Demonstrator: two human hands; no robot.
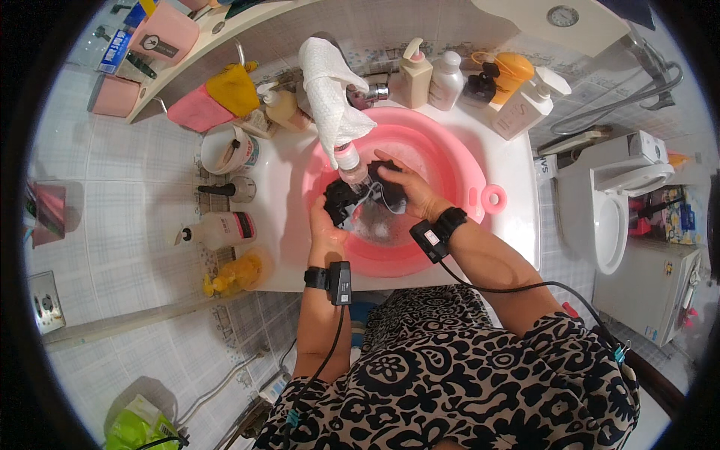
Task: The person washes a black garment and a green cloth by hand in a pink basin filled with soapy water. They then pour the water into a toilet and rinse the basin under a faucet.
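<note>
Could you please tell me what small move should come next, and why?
Perhaps the right hand should ease its side of the black fabric item under the clear cylindrical nozzle, since that side lies to the right, while the left hand holds the other, above the round pink plastic basin.

bright light, soft shadows on the tiled wall (112,225), straight edges bowed toward the rim, corners black

Lettering (513,112) stands on a white pump bottle (525,107).
</note>
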